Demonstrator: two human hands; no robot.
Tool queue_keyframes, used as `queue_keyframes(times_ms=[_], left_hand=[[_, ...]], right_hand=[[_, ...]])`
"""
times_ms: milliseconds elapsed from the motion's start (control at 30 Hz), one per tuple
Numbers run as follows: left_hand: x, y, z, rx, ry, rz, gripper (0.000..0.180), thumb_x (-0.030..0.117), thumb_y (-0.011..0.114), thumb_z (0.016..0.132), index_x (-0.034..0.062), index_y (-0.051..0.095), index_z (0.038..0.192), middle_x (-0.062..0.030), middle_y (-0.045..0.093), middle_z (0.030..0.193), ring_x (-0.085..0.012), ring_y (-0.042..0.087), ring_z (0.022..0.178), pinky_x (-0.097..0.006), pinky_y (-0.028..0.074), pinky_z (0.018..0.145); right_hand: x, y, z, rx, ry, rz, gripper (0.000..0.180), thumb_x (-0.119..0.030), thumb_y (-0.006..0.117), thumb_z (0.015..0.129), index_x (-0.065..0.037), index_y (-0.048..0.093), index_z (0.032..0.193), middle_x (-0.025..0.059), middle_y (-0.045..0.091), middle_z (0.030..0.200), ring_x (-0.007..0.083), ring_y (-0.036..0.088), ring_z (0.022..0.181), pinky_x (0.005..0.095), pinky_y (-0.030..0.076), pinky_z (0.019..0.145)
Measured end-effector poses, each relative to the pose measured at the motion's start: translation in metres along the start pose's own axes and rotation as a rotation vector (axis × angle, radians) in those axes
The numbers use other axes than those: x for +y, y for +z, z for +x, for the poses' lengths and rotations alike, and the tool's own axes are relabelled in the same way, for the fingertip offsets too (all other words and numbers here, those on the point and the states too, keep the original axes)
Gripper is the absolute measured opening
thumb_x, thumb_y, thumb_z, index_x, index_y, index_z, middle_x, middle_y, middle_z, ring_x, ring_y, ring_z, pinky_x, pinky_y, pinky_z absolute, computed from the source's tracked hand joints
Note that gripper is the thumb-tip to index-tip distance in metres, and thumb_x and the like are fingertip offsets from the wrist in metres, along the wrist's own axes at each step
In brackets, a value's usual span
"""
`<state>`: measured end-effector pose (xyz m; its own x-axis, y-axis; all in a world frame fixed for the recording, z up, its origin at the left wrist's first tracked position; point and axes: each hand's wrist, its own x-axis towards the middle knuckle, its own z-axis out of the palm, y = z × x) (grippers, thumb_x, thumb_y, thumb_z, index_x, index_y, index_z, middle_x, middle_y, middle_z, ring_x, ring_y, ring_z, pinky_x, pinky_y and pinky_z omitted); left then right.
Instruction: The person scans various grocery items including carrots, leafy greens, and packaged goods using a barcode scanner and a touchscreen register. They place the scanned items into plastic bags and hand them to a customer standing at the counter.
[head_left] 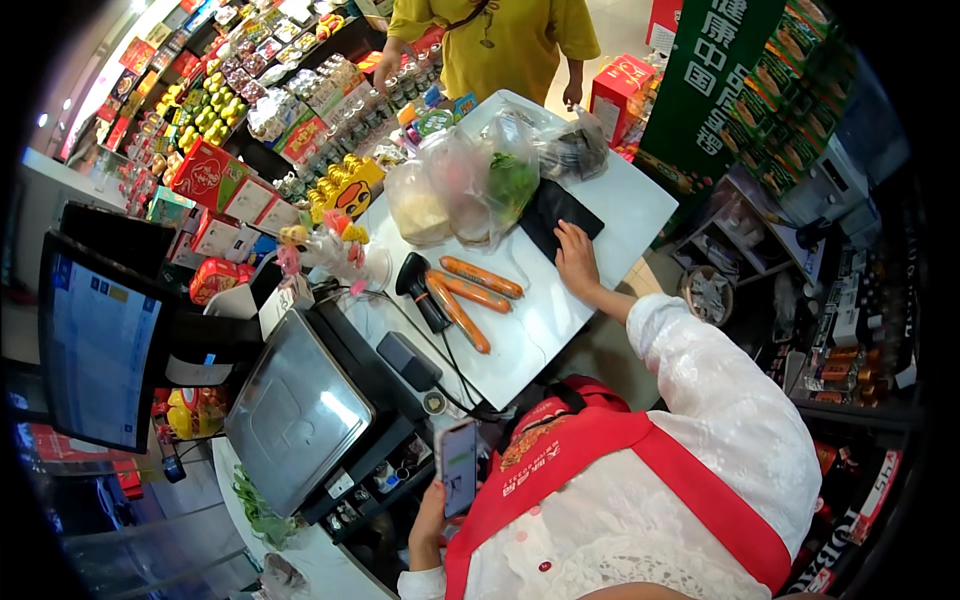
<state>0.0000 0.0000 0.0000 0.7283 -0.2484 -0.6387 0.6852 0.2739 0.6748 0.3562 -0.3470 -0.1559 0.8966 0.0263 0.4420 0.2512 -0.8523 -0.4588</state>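
Observation:
My left hand (430, 515) is closed round a smartphone (458, 468), held upright near the red apron at my front with its lit screen showing. Farther off, my right hand (576, 260) lies with its fingers stretched over the edge of a flat black piece (550, 215) on the white counter (530, 345); it could be a folded bag or a pouch. To its left are three orange-wrapped sausages (480, 278) beside a black handheld scanner (425, 292). Beyond them stand clear plastic bags (468, 205) of produce, one with green leaves (510, 178).
A monitor (100, 340) and a flat metal scale plate (300, 405) stand on the left. Cables and a small dark device (408, 360) lie by the counter's near edge. Across the counter stands a person in a yellow top (505, 50). Shelves (850, 340) line the right.

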Motion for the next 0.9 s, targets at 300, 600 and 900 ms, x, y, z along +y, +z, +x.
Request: queue_keyframes(times_ms=[300,600,900], left_hand=[[-0.073,0.003,0.037,-0.133,-0.168,0.627,0.053,0.039,0.037,0.097,0.01,0.031,0.141,-0.0077,0.046,0.134,-0.0187,0.046,0.115,-0.029,0.037,0.097],[-0.102,0.034,0.144,0.204,-0.687,0.613,0.064,0.055,0.033,0.09,0.0042,0.054,0.121,-0.0165,0.059,0.115,-0.0312,0.058,0.099,-0.044,0.047,0.081],[-0.156,0.041,0.187,0.111,-0.33,1.014,0.035,0.03,0.053,0.08,0.006,0.065,0.101,-0.0142,0.064,0.107,-0.0323,0.062,0.094,-0.042,0.048,0.078]], right_hand=[[0.001,-0.008,0.018,-0.044,-0.037,0.1,0.045,-0.002,0.059,0.073,0.001,0.05,0.117,0.0149,0.046,0.129,0.0326,0.039,0.12,0.0424,0.032,0.101],[0.01,-0.001,0.017,-0.029,-0.131,0.113,0.047,0.0,0.053,0.072,-0.001,0.051,0.119,0.014,0.044,0.134,0.0325,0.038,0.123,0.0431,0.027,0.104],[0.012,0.0,0.011,-0.06,-0.144,0.004,0.042,-0.002,0.052,0.075,-0.004,0.054,0.116,0.0114,0.045,0.133,0.0307,0.04,0.122,0.0433,0.031,0.101]])
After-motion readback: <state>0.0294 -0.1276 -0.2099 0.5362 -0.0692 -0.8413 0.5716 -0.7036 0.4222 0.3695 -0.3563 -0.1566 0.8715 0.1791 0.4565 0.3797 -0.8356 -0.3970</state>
